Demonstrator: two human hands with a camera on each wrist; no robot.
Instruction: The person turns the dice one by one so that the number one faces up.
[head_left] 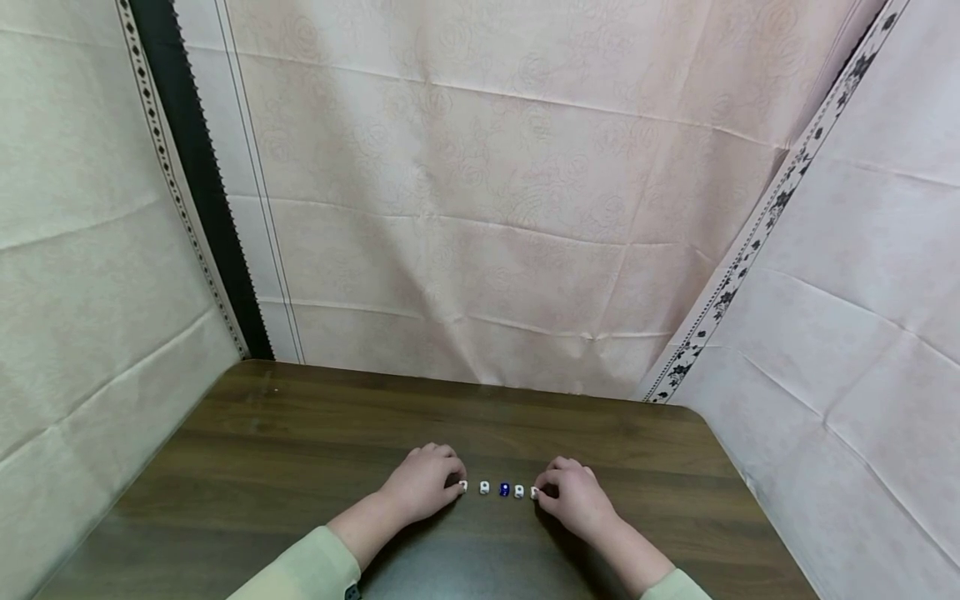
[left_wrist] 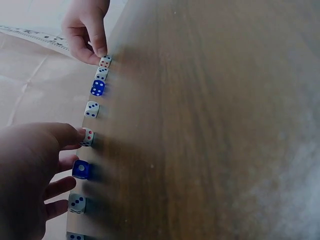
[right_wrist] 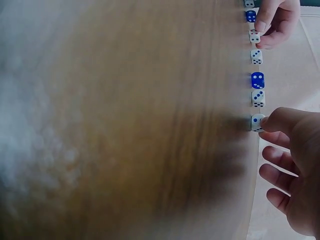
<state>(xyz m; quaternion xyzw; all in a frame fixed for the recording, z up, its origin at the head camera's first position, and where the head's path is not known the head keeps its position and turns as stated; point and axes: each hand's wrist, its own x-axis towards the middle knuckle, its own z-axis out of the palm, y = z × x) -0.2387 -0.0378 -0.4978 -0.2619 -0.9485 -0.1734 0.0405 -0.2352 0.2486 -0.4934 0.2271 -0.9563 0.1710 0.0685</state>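
One white die (right_wrist: 256, 122) per hand (head_left: 574, 497)

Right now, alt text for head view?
A left hand and right hand pinch the white cubic dice at either end of a visible five-dice row; its middle is a blue cubic die. Beneath: brown wood-grain table; behind: creased pale cloth.

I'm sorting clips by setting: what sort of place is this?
Probably a makeshift indoor booth: pale, creased sheets behind and beside a brown wood-grain table bearing small white and blue dice.
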